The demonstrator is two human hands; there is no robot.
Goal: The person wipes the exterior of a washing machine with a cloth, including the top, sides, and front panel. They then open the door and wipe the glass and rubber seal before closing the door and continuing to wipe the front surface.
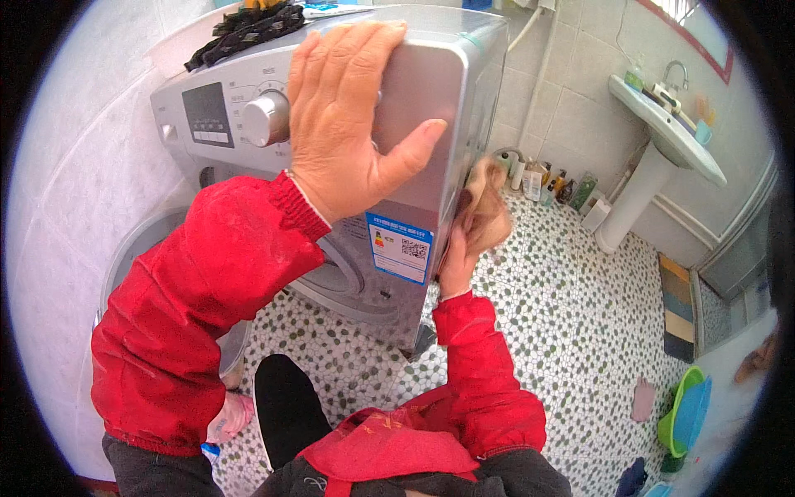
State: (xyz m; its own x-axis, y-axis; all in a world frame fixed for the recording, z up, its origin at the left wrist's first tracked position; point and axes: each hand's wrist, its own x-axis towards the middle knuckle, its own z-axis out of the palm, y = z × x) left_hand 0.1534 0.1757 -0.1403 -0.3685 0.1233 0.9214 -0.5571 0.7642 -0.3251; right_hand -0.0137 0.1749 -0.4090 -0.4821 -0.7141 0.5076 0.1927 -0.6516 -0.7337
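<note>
A grey front-loading washing machine [410, 155] stands before me, with its round door standing open on the left. My left hand [341, 124] lies flat against the top right of its front, fingers spread and reaching the upper edge, just right of the silver dial [266, 118]. At the machine's right side, my right hand [458, 264] grips a tan cloth [487, 208], which is blurred and lies along the side panel. The fingers are partly hidden by the cloth and the machine's edge. A blue-edged energy label [400, 248] is stuck on the front.
Black patterned fabric [254, 31] lies on the machine. Several bottles [559, 183] line the wall beside a pedestal washbasin [677, 133]. Green and blue basins [686, 410] and a pink cloth [643, 399] are at the right. My black shoe [289, 410] is on the pebble-patterned floor [559, 348].
</note>
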